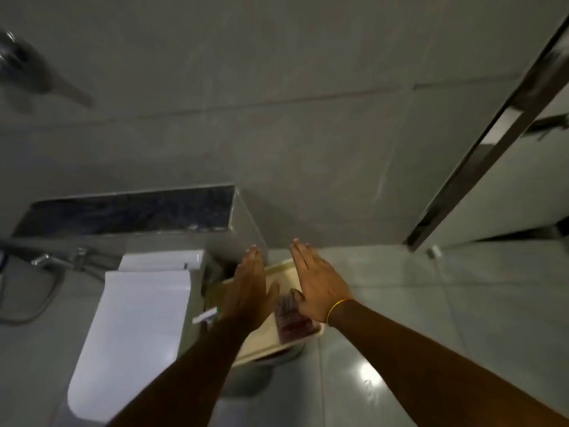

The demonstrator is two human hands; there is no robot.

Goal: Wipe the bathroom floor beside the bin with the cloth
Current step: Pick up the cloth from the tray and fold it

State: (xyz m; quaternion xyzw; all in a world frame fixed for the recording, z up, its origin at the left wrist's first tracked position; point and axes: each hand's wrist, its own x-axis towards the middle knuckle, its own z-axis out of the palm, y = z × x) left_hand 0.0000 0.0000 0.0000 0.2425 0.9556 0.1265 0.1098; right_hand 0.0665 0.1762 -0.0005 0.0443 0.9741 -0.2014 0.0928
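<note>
Both my hands reach out flat over a white bin (278,340) that stands on the floor right of the toilet. My left hand (248,291) is open, fingers together and straight, above the bin's left side. My right hand (317,286), with a yellow band at the wrist, is open too, above the bin's right side. Between them a dark reddish patterned thing (292,323) lies on the bin's top; I cannot tell whether it is the cloth. Neither hand holds anything.
A white toilet (135,331) with its lid down stands left of the bin, under a tiled ledge with a dark top (129,212). Glossy grey floor tiles (415,318) stretch to the right. A glass shower door with a dark frame (480,149) rises at right. A hose and tap (46,263) sit at left.
</note>
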